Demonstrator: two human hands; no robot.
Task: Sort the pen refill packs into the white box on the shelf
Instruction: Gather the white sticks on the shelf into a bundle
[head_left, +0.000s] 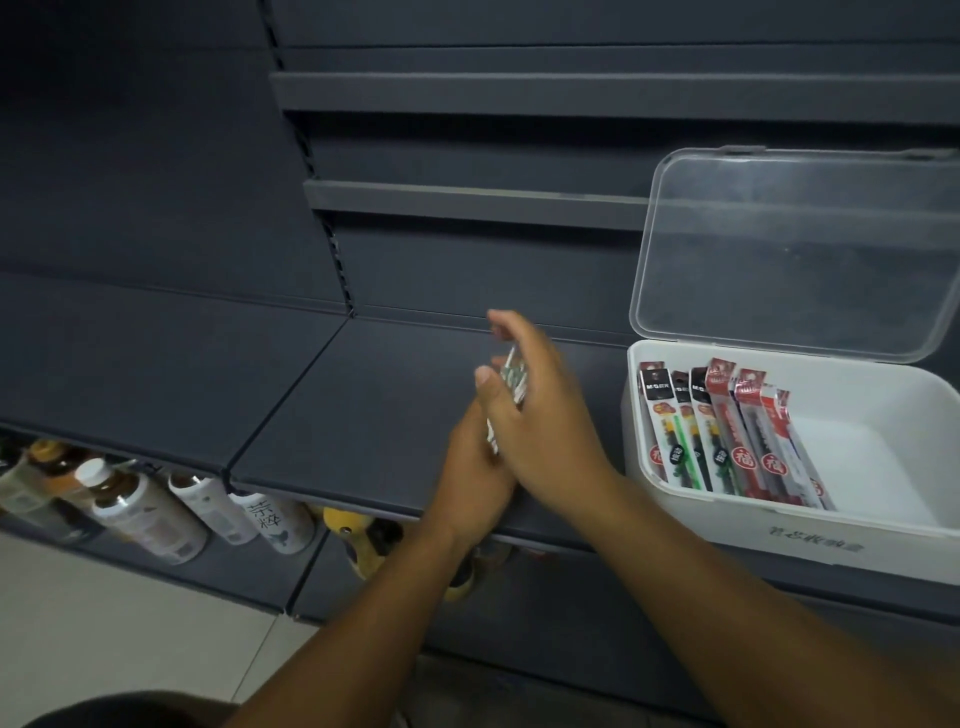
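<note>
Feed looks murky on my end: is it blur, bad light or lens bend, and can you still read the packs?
Head view: dim overall, shelf nearly black. Both hands, left and right, and the pack between them are motion-blurred. Packs in the box stay sharp enough to show red and black headers. Wide-angle bend curves the shelf edges; mild haze on the lid.

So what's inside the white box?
Pen refill packs stand in a row against the left side of the white box, some black-topped, some red. The right part shows bare white floor. What lies under the packs is hidden. Its clear lid stands open.
</note>
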